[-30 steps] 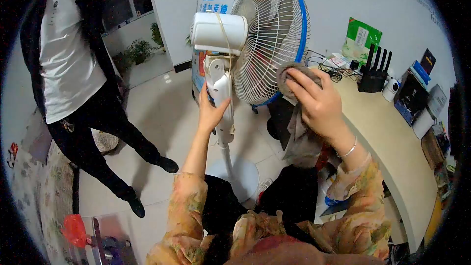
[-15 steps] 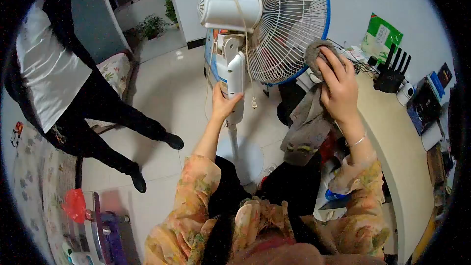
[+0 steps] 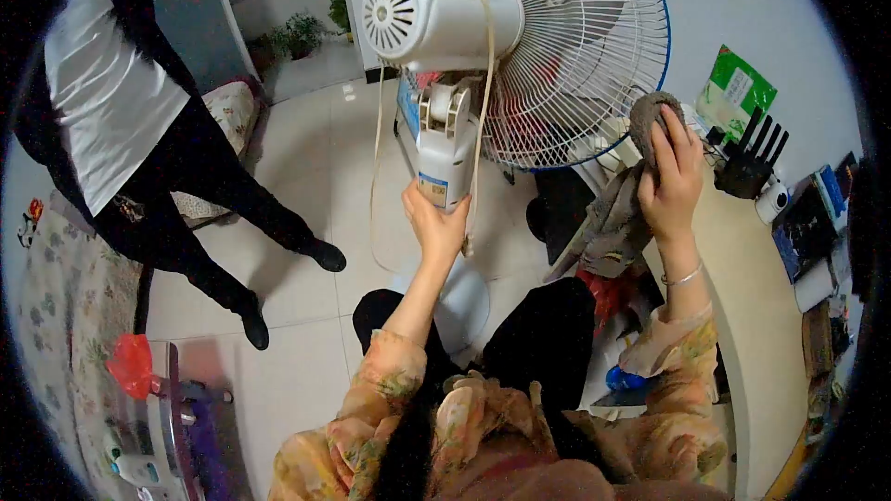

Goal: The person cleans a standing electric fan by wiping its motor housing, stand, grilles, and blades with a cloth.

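Note:
A standing fan (image 3: 445, 23) with a white motor housing and a blue-rimmed wire guard stands in front of me, turned so its back and side show. My left hand (image 3: 438, 221) is wrapped round its white neck, just under the label. A pale power cord (image 3: 485, 83) loops over the housing and hangs on both sides of the neck. In my right hand (image 3: 673, 176) is a bunched grey-brown cloth (image 3: 617, 223), its top wad beside the guard's lower right rim and the rest hanging down. Whether the cloth touches the rim I cannot tell.
At right runs a long pale desk (image 3: 747, 315) with a black router (image 3: 752, 162), a small white camera (image 3: 770, 202) and a green packet (image 3: 738, 91). Another person (image 3: 176, 148) stands at left. A small trolley (image 3: 172, 417) with a red bag (image 3: 132, 366) is at lower left.
The fan has turned, so the back of its housing and the neck label show more. My left hand still grips the neck. The right hand and cloth have shifted right with the rim.

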A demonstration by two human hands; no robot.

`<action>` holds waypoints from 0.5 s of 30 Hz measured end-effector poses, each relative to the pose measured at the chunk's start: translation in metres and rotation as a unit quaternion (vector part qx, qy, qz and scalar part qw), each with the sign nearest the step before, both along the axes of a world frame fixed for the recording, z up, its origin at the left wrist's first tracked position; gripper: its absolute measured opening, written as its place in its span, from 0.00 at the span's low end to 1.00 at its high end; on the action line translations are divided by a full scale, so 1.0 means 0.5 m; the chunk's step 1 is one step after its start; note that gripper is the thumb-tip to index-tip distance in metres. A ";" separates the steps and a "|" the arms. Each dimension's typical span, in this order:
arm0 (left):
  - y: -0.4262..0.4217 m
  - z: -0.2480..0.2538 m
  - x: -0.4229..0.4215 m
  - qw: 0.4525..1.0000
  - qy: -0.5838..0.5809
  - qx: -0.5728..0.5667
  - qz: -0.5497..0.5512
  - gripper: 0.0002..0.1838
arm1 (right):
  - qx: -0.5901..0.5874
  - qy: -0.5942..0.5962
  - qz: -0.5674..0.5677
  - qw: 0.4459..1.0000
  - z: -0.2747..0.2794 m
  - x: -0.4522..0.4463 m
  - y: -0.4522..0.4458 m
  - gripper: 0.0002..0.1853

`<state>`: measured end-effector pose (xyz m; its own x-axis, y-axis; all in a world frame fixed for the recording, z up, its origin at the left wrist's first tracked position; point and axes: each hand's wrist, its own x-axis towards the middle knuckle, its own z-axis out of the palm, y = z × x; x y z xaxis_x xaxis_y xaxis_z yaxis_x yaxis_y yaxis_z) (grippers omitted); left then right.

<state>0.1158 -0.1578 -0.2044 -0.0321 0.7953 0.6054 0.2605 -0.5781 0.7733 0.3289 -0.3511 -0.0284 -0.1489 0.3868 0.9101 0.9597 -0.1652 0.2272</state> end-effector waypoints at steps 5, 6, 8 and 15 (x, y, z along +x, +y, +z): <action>-0.011 -0.007 -0.006 1.000 0.001 -0.009 0.025 0.41 | -0.003 0.005 0.016 1.000 -0.014 0.011 0.007 0.31; -0.011 -0.007 -0.006 0.999 0.008 -0.012 0.036 0.41 | -0.005 0.001 0.018 1.000 -0.015 0.012 0.010 0.31; -0.012 -0.007 -0.005 0.998 0.021 -0.018 0.060 0.42 | -0.009 0.014 0.031 0.999 -0.012 0.008 0.022 0.31; 0.030 -0.033 0.012 0.994 0.052 0.007 0.095 0.43 | -0.010 0.010 0.101 0.995 -0.006 -0.043 0.063 0.29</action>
